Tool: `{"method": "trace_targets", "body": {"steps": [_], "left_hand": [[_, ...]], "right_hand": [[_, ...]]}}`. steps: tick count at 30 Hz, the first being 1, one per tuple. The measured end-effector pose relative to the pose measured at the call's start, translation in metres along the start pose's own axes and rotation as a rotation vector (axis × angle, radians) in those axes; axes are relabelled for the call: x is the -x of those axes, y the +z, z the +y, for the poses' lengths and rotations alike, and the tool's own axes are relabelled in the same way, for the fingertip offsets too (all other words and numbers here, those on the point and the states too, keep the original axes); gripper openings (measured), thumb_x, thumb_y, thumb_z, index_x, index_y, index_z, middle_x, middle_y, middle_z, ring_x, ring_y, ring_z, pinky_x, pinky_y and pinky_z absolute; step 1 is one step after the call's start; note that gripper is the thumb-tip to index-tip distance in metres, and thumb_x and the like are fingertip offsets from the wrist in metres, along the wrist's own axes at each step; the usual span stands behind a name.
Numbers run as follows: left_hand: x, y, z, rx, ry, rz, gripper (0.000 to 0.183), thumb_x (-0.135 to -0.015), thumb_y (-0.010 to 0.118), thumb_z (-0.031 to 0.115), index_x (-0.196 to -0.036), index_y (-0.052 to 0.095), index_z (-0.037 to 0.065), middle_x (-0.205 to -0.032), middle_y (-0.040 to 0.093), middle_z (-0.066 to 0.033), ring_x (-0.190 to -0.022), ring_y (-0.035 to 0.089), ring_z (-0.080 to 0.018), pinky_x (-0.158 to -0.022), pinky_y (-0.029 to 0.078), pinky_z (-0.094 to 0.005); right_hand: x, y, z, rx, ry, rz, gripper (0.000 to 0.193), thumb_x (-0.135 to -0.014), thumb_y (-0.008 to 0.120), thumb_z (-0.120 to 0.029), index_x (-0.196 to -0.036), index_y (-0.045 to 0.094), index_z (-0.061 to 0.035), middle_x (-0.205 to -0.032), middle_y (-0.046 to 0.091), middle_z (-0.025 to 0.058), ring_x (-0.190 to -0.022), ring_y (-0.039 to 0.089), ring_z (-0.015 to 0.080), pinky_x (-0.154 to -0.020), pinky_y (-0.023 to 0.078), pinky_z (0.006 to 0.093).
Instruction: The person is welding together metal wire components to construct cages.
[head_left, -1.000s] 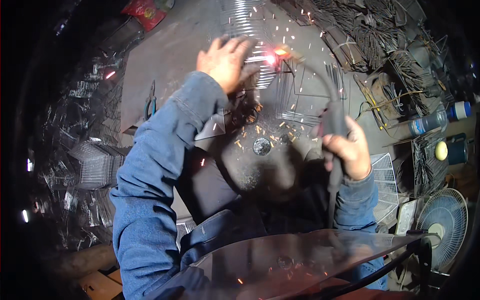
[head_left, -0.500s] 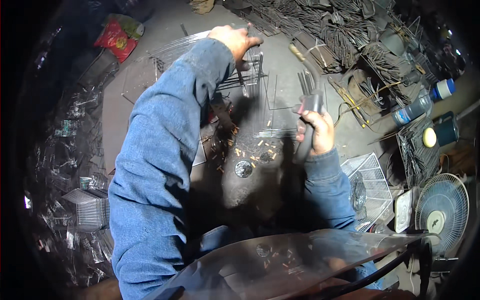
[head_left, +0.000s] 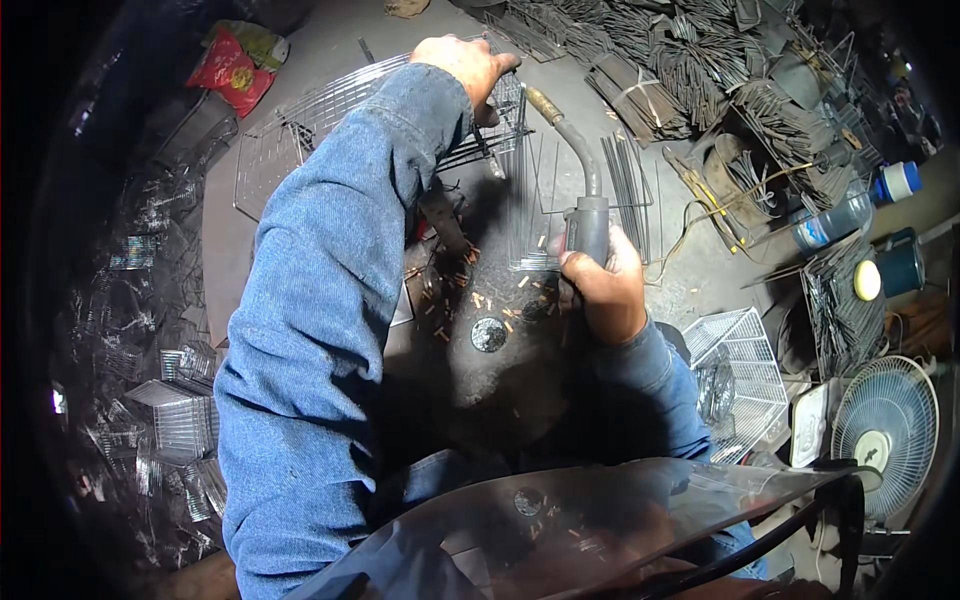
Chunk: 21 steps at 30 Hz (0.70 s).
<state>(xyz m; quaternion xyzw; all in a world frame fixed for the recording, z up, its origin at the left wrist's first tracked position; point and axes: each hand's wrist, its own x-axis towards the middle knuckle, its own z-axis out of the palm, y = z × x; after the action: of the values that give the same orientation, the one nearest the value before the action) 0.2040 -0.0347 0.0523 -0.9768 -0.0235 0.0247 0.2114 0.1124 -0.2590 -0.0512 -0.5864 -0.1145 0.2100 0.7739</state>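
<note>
In my right hand (head_left: 608,280) is a welding torch (head_left: 588,225), gripped by its dark handle. Its bent neck points up and left, and the brass-coloured nozzle ends just right of my left hand (head_left: 462,68). That hand is closed on the far right corner of a wire rack (head_left: 350,90); some of its fingers are hidden behind the rack and the hand itself. Below the nozzle, bent wire frames (head_left: 530,190) stand by the rack. A bundle of straight wire rods (head_left: 628,190) lies right of the torch neck.
Small copper-coloured bits (head_left: 478,300) litter the worktop near me. Wire stock (head_left: 690,75) is heaped at the far right. Pliers with yellow handles (head_left: 705,195), a white wire basket (head_left: 740,350) and a fan (head_left: 880,425) are on the right. A clear visor (head_left: 600,510) crosses the lower view.
My right hand has brought the torch left and turned it, so its nozzle is nearer my left hand. The left hand has shifted slightly left with the rack.
</note>
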Motion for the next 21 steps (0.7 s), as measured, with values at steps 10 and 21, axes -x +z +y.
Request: {"method": "trace_targets", "body": {"steps": [10,21], "left_hand": [[-0.01,0.018,-0.009,0.081,-0.047,0.072,0.041,-0.088,0.054,0.034,-0.122,0.057,0.012,-0.123,0.06,-0.01,-0.113,0.058,-0.0295,-0.09,0.05,-0.0421],[-0.013,0.017,-0.007,0.074,-0.186,-0.015,0.049,-0.086,0.062,0.037,-0.128,0.053,0.012,-0.121,0.06,-0.0127,-0.112,0.058,-0.0297,-0.089,0.05,-0.0429]], "right_hand": [[-0.006,0.001,0.001,-0.055,0.037,-0.035,0.024,-0.082,0.054,-0.006,-0.105,0.051,-0.0006,-0.073,0.054,0.0033,-0.05,0.047,0.0074,-0.044,0.041,0.0229],[-0.006,0.0,0.002,-0.058,0.046,-0.054,0.027,-0.082,0.054,-0.007,-0.107,0.05,0.0015,-0.075,0.055,0.005,-0.051,0.047,0.0079,-0.044,0.04,0.0228]]}}
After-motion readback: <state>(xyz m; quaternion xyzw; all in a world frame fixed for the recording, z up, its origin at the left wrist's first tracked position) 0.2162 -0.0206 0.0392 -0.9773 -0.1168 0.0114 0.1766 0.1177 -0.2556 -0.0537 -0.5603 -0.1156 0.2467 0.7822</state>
